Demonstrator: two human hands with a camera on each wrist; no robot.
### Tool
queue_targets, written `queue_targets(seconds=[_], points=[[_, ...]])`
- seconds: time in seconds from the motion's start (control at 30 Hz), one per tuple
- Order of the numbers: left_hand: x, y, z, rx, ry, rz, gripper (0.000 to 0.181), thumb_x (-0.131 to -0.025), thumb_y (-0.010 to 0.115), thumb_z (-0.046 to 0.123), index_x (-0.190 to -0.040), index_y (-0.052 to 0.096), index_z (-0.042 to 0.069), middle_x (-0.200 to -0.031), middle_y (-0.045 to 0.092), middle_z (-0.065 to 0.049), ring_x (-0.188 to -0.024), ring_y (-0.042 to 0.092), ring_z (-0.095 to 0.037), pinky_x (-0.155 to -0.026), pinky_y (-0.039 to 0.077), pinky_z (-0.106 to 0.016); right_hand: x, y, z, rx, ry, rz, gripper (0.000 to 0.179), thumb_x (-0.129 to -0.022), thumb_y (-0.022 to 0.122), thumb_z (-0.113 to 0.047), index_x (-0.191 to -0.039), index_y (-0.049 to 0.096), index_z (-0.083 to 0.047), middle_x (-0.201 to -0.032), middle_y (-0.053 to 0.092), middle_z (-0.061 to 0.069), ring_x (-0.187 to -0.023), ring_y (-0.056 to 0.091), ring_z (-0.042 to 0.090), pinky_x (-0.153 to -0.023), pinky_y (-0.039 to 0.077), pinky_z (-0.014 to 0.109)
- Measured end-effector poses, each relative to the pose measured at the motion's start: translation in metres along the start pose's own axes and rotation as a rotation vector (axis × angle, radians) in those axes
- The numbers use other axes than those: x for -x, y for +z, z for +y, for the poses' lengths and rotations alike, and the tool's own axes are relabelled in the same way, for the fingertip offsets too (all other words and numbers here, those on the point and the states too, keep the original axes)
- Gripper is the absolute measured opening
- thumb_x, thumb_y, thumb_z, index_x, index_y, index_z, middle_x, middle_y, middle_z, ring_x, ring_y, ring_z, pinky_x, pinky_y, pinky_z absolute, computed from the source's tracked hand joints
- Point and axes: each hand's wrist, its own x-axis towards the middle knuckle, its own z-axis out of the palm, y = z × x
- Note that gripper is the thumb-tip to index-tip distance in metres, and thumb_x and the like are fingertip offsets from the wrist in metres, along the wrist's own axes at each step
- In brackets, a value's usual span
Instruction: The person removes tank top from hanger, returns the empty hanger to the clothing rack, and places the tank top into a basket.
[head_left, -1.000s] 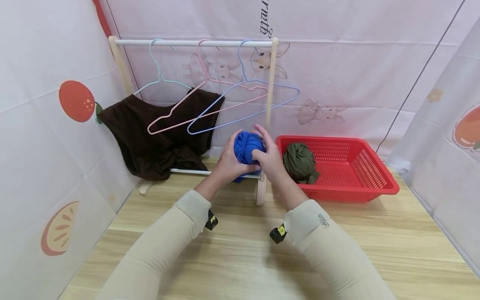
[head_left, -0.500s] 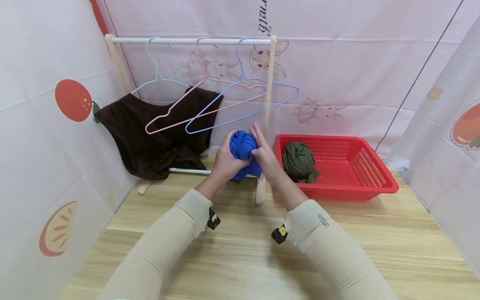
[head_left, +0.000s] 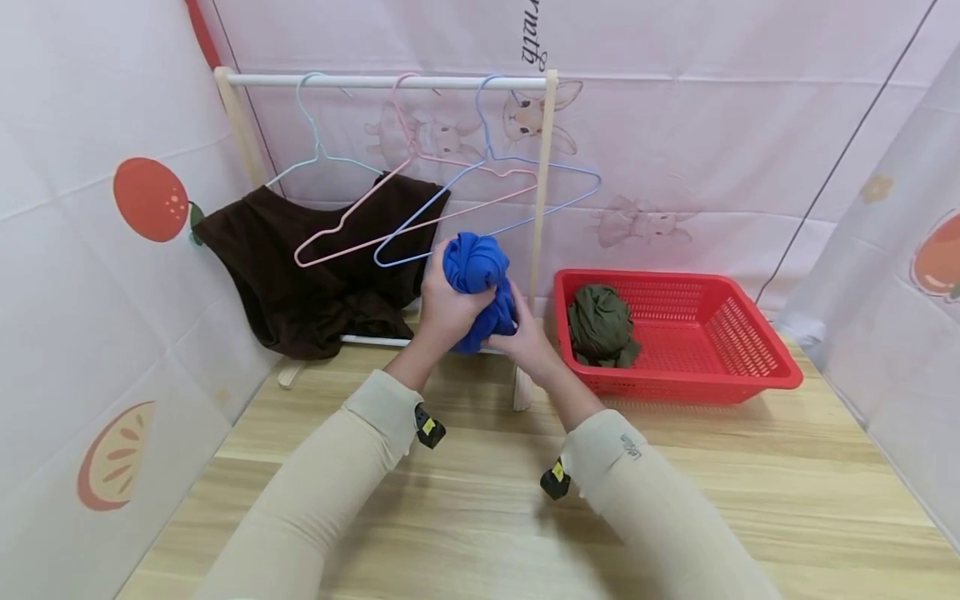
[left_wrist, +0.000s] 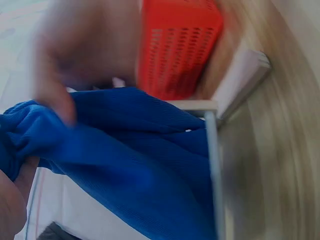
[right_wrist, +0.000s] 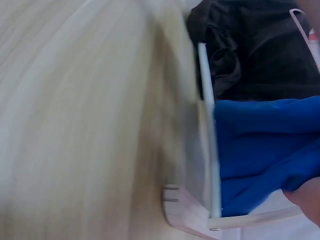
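Note:
A bunched blue garment [head_left: 477,271] is held up in front of the rack, below the hangers. My left hand [head_left: 444,304] grips its upper, knotted-looking part from the left. On the lower right side, my right hand [head_left: 527,337] holds the cloth between thumb and fingers. In the left wrist view the blue garment [left_wrist: 135,150] hangs down in loose folds, and the right hand [left_wrist: 90,50] is blurred. The right wrist view shows the garment's lower folds [right_wrist: 265,145] spread beside the rack's bottom bar, with part of the right hand [right_wrist: 307,200] at the edge.
The clothes rack [head_left: 543,183] carries a pink hanger [head_left: 352,208], a blue hanger [head_left: 562,171] and a mint hanger [head_left: 318,152] with a dark brown garment [head_left: 322,258]. Right of it stands a red basket [head_left: 712,379] with a bundled olive garment [head_left: 600,325] inside.
The blue garment has gone from a compact ball to a looser, longer bunch, raised slightly and moved left. The right hand has shifted lower on it; the left hand has moved slightly up.

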Motion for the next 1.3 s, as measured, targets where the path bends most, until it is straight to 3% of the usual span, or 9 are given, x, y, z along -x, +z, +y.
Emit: queue_targets(seconds=[0.1,0.2,0.33,0.43,0.5,0.6,0.77,1.0,1.3], points=[[-0.001,0.001,0.005,0.029,-0.004,0.01,0.083,-0.072,0.084,0.015,-0.143,0.041,0.007,-0.137,0.053,-0.016,-0.124,0.053,-0.03,-0.108,0.041,-0.048,-0.008,0.005,0.015,0.068,0.02,-0.032,0.093,-0.081,0.079,-0.016,-0.155,0.023,-0.023,-0.153,0.041,0.008,-0.138,0.042,0.029,-0.113,0.035,0.05],[-0.001,0.002,0.009,0.046,-0.033,0.008,0.085,-0.072,0.085,0.017,-0.143,0.041,0.008,-0.138,0.053,-0.014,-0.125,0.053,-0.029,-0.109,0.04,-0.048,-0.017,0.008,0.029,0.13,0.008,-0.027,0.078,-0.083,0.079,-0.026,-0.148,0.037,-0.021,-0.143,0.052,0.005,-0.13,0.052,0.025,-0.109,0.04,0.048],[0.0,0.002,0.01,0.074,-0.061,0.007,0.085,-0.073,0.084,0.017,-0.144,0.039,0.009,-0.14,0.051,-0.012,-0.129,0.05,-0.028,-0.11,0.037,-0.05,-0.022,0.008,0.038,0.233,0.075,0.066,0.064,-0.088,0.072,-0.038,-0.143,0.047,-0.019,-0.135,0.06,0.005,-0.122,0.059,0.025,-0.104,0.045,0.048],[0.001,0.001,0.01,0.104,-0.049,0.006,0.083,-0.073,0.084,0.013,-0.144,0.04,0.007,-0.139,0.051,-0.013,-0.128,0.049,-0.028,-0.111,0.037,-0.05,-0.024,0.002,0.04,0.338,0.143,0.135,0.061,-0.089,0.071,-0.041,-0.14,0.051,-0.016,-0.131,0.063,0.01,-0.118,0.062,0.029,-0.101,0.048,0.05],[0.001,-0.001,0.008,0.122,-0.03,0.0,0.082,-0.073,0.083,0.011,-0.143,0.041,0.005,-0.137,0.052,-0.014,-0.127,0.05,-0.028,-0.111,0.038,-0.048,-0.024,-0.004,0.041,0.425,0.165,0.181,0.06,-0.087,0.073,-0.039,-0.138,0.054,-0.013,-0.129,0.065,0.013,-0.116,0.063,0.032,-0.099,0.049,0.05],[0.003,-0.003,0.003,0.117,-0.012,-0.024,0.082,-0.072,0.083,0.009,-0.142,0.041,0.004,-0.136,0.055,-0.015,-0.124,0.053,-0.027,-0.11,0.04,-0.044,-0.023,-0.015,0.041,0.468,0.184,0.276,0.055,-0.083,0.077,-0.03,-0.13,0.06,-0.007,-0.123,0.067,0.018,-0.11,0.066,0.035,-0.095,0.051,0.049],[0.008,-0.011,-0.01,0.071,-0.028,-0.025,0.08,-0.071,0.083,0.008,-0.141,0.043,0.006,-0.131,0.06,-0.015,-0.118,0.057,-0.027,-0.106,0.044,-0.044,-0.021,-0.022,0.022,0.321,0.165,0.424,0.036,-0.088,0.072,-0.019,-0.121,0.064,-0.006,-0.12,0.067,0.015,-0.109,0.065,0.031,-0.097,0.051,0.046],[0.011,-0.013,-0.02,0.052,-0.041,-0.052,0.08,-0.072,0.081,0.01,-0.141,0.043,0.014,-0.12,0.063,-0.013,-0.103,0.058,-0.024,-0.097,0.049,-0.044,-0.019,-0.013,-0.012,-0.018,0.046,0.56,0.03,-0.09,0.067,-0.009,-0.12,0.064,-0.011,-0.114,0.066,0.012,-0.103,0.063,0.022,-0.092,0.052,0.037],[0.02,-0.01,-0.023,0.07,-0.115,-0.114,0.084,-0.072,0.079,0.01,-0.145,0.038,0.01,-0.126,0.059,-0.014,-0.105,0.055,-0.025,-0.097,0.047,-0.046,-0.009,-0.011,-0.031,-0.417,-0.084,0.533,0.038,-0.088,0.062,0.006,-0.125,0.057,-0.004,-0.115,0.063,0.005,-0.103,0.061,0.017,-0.088,0.051,0.027]])
